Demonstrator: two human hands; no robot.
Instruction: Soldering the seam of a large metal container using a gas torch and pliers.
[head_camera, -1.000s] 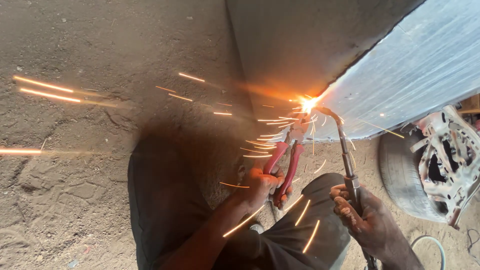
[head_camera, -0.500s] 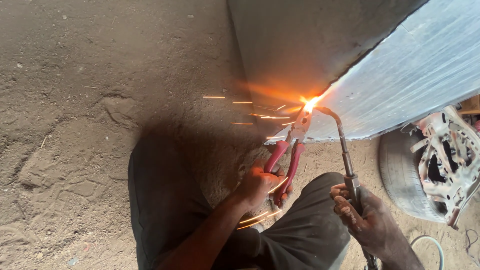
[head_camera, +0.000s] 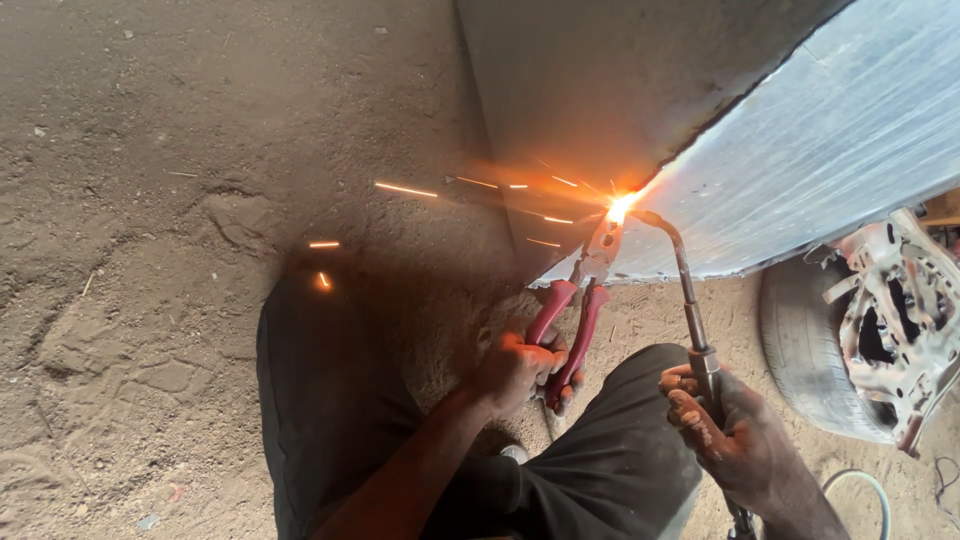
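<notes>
Left hand (head_camera: 515, 368) gripping red pliers (head_camera: 580, 300), right hand (head_camera: 730, 430) gripping torch (head_camera: 685, 285)

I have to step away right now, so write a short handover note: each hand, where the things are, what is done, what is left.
Left hand: closed on the red-handled pliers, whose nose is at the glowing spot.
Right hand: closed on the torch, its bent tip at the same spot.
The spot lies on the lower edge of the pale metal panel; sparks fly left over the dirt ground. A wheel stands on the right.
Done: heating under way.
Left: cannot tell how far the edge is finished.
</notes>
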